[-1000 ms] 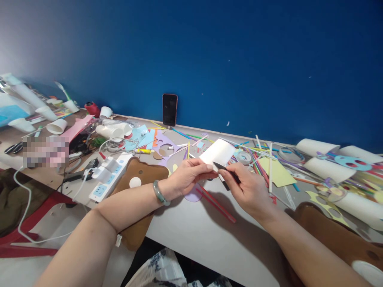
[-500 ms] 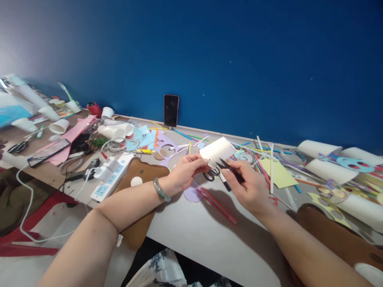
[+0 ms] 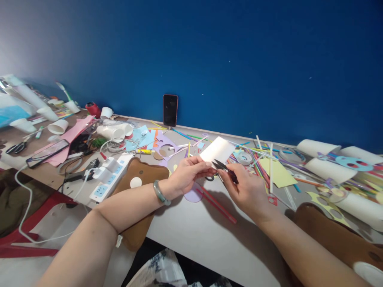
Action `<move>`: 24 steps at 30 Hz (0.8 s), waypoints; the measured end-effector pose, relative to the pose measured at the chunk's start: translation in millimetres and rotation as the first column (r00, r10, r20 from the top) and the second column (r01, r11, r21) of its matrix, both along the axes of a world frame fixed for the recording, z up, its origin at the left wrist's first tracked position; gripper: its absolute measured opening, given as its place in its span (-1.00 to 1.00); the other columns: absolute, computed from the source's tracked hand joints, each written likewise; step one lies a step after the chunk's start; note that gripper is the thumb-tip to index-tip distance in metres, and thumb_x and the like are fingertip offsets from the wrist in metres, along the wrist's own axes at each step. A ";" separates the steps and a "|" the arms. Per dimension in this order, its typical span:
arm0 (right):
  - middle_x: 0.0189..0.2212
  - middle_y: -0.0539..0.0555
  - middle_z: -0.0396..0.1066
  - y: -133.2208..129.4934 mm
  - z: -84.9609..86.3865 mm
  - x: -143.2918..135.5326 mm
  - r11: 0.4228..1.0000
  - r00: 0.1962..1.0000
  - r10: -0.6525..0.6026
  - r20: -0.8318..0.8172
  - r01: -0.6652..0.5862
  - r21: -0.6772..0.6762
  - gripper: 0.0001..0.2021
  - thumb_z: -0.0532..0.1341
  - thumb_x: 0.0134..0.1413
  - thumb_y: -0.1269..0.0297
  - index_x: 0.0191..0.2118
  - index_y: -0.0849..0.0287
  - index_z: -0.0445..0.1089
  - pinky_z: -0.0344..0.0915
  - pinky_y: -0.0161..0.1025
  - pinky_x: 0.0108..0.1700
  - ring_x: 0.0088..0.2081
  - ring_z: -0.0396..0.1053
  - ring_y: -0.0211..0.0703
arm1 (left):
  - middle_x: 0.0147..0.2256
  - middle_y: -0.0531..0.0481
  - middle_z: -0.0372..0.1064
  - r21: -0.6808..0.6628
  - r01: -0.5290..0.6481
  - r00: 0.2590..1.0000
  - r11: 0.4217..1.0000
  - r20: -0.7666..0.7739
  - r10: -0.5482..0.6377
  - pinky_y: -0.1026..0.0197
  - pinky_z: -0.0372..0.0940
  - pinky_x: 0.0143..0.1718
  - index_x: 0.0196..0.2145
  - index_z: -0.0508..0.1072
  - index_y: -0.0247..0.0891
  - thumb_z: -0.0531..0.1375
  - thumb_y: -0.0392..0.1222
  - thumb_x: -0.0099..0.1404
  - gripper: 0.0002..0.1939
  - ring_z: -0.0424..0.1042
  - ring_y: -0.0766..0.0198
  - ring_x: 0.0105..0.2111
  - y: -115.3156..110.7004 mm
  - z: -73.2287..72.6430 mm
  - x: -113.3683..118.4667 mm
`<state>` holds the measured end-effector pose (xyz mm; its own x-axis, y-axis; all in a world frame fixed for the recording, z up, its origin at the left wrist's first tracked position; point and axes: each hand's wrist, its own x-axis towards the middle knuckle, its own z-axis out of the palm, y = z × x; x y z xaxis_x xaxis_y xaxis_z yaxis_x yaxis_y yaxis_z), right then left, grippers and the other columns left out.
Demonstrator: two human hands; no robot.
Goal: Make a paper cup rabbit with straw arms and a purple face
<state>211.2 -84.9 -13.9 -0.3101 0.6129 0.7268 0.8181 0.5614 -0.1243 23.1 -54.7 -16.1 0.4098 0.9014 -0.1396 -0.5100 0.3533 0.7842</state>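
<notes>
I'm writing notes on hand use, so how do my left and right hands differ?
The left hand has a grey-green bangle at its wrist; the right hand has a bare wrist. The right hand holds what look like black scissors; the left hand has thumb and fingers close together, anything between them too small to tell. Both hands are ungloved and over the table.

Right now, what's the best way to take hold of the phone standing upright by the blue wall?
I'd take the phone by its two long side edges, around mid-height, coming from the front. It stands upright, dark screen towards you and back to the blue wall, while both side edges look free.
</notes>
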 end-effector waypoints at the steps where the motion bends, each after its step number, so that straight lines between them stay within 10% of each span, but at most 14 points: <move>1: -0.62 -0.06 0.37 -0.4 0.3 -0.2 1.000 1.000 0.003 0.002 -0.003 0.005 -0.77 0.13 0.41 0.16 -0.26 0.17 0.34 0.06 -0.33 -0.54 -0.63 0.29 -0.29 | -0.43 -0.05 0.56 -0.002 0.001 1.000 1.000 0.003 -0.001 0.17 0.40 -0.16 -0.46 0.45 -0.33 0.52 -0.04 0.01 -0.61 0.57 0.30 -0.38 -0.2 0.2 0.2; 17: -0.65 -0.08 0.28 -1.8 2.2 3.9 0.999 0.999 0.047 0.005 -0.047 -0.024 -0.77 0.14 0.39 0.20 -0.34 0.15 0.33 0.01 -0.29 -0.54 -0.65 0.24 -0.28 | -0.47 -0.03 0.54 0.013 0.002 1.000 1.000 -0.015 -0.001 0.16 0.40 -0.18 -0.51 0.43 -0.31 0.52 -0.04 -0.01 -0.61 0.56 0.28 -0.39 -2.7 4.7 -0.3; 24: -0.62 -0.10 0.25 3.2 -1.2 0.6 0.873 0.849 0.043 -0.527 -0.289 -0.394 -0.71 0.11 0.40 0.03 -0.33 0.07 0.28 0.12 -0.29 -0.52 -0.61 0.19 -0.26 | -0.48 0.01 0.48 0.031 -0.031 0.996 0.999 -0.082 0.034 0.26 0.35 -0.28 -0.48 0.43 -0.31 0.45 -0.13 0.01 -0.70 0.47 0.38 -0.45 6.4 2.0 -1.6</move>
